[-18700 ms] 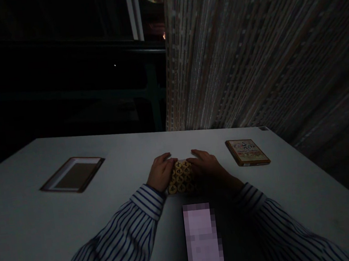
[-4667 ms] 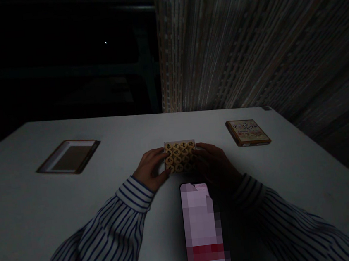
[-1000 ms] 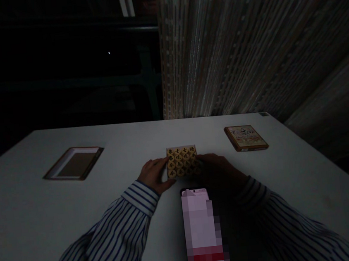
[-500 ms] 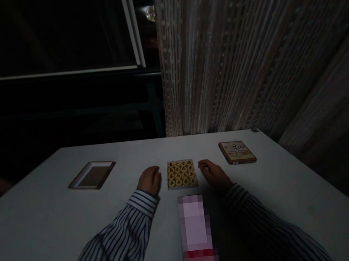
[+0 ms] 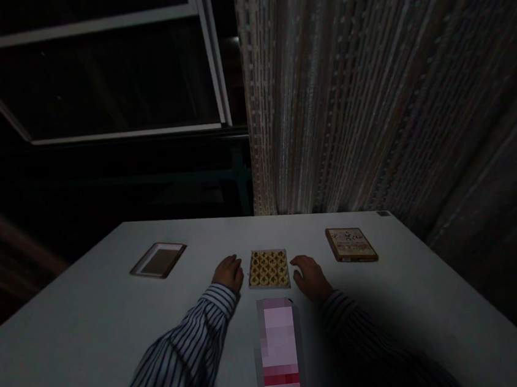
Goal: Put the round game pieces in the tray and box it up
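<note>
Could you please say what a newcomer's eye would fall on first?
Probably the pixelated pinkish patch at the bottom centre. Just beyond it, a tray of round yellow pieces lies between the left hand and the right hand. At right, a striped curtain hangs behind the white table.

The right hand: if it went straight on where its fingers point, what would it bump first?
Probably the tray of round pieces: the right hand points its curled fingers left towards it, seemingly just short, though height is hard to judge.
</note>
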Available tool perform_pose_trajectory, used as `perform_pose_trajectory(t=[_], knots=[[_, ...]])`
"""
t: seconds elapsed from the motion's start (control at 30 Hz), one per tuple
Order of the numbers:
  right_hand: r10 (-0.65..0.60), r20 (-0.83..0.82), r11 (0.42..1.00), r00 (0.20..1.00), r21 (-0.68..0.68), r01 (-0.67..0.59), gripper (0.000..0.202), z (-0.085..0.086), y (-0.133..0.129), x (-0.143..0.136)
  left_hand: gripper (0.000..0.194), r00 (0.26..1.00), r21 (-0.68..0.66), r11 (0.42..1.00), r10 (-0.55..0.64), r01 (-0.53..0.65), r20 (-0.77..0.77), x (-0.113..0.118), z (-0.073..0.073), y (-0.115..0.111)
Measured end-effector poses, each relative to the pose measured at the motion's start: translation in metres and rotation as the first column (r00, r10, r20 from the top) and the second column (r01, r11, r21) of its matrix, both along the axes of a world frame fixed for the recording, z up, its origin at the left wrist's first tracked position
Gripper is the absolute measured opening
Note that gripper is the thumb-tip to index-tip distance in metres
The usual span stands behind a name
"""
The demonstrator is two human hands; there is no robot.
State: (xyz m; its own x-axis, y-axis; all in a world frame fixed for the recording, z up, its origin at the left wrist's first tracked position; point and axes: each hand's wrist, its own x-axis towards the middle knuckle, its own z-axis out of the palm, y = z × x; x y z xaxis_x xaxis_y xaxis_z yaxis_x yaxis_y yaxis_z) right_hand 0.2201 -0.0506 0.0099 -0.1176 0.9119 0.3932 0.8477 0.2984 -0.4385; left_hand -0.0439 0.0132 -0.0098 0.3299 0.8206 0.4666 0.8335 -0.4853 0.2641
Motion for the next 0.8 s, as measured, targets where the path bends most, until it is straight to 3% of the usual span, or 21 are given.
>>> perform_pose_trajectory(t=[0.4, 0.67, 0.8], knots=[[0.021, -0.098, 1.000, 0.995, -0.018, -0.023, 0.023, 0.001, 0.003, 0.003, 0.029, 0.997, -0.093, 0.994, -0.061, 0.064, 0.036, -0.003, 0.006, -0.007], [-0.110, -0.301, 0.974, 0.947, -0.220, 0.044, 0.025, 0.019, 0.012, 0.007, 0.028, 0.975, -0.285, 0.958, 0.024, 0.041, 0.222, -0.022, 0.030, -0.030], [-0.097, -0.353, 0.980, 0.931, -0.198, 0.027, 0.024, 0.033, 0.023, 0.002, 0.028, 0.945, -0.332, 0.941, 0.049, 0.064, 0.323, -0.042, 0.045, -0.041]])
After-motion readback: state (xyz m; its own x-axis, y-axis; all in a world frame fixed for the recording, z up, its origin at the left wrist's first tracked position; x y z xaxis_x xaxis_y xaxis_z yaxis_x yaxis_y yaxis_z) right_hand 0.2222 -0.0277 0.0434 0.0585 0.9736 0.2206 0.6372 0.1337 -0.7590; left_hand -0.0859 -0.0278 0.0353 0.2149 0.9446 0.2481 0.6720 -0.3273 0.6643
